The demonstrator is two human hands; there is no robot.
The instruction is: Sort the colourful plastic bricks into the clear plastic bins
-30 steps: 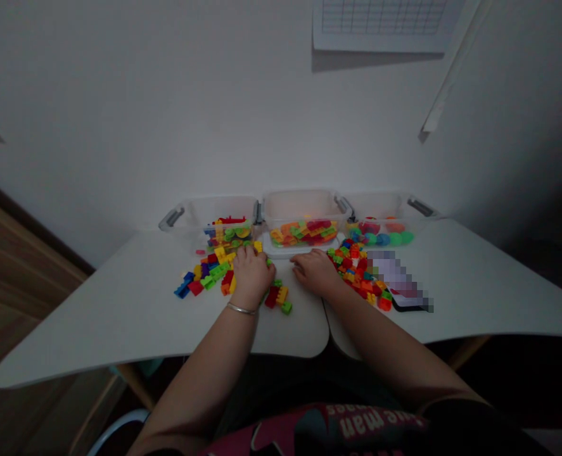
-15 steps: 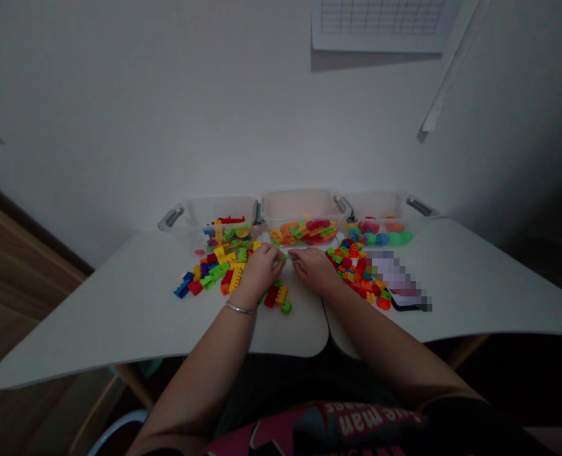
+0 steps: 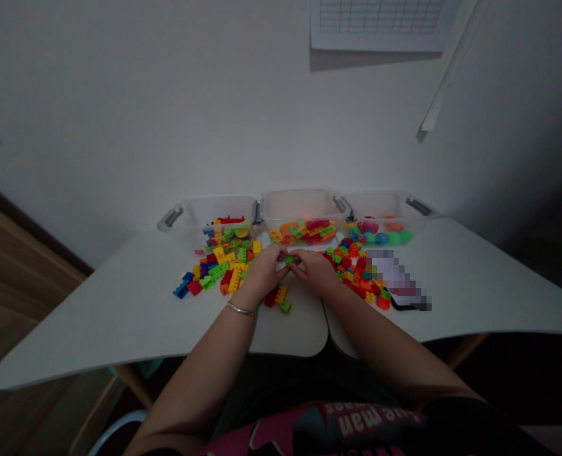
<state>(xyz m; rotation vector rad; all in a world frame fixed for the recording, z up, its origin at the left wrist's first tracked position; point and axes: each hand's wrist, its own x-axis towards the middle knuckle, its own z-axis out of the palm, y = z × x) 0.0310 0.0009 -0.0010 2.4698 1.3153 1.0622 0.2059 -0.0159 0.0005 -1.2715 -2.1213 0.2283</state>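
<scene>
Head view. The left hand point(image 3: 261, 273) and right hand point(image 3: 315, 269) meet near the middle of the worktop point(image 3: 119, 310), just in front of the centre bin point(image 3: 304, 218), both pinching one small green brick point(image 3: 289, 259) between their fingertips. Loose bricks point(image 3: 217, 269) lie toward the left bin point(image 3: 214, 221); another heap point(image 3: 357, 269) lies toward the right. Judgement: joining goes best with studs aligned squarely and pressed evenly.

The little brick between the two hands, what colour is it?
Green. The small brick shows best in the head view, pinched between both hands.
</scene>
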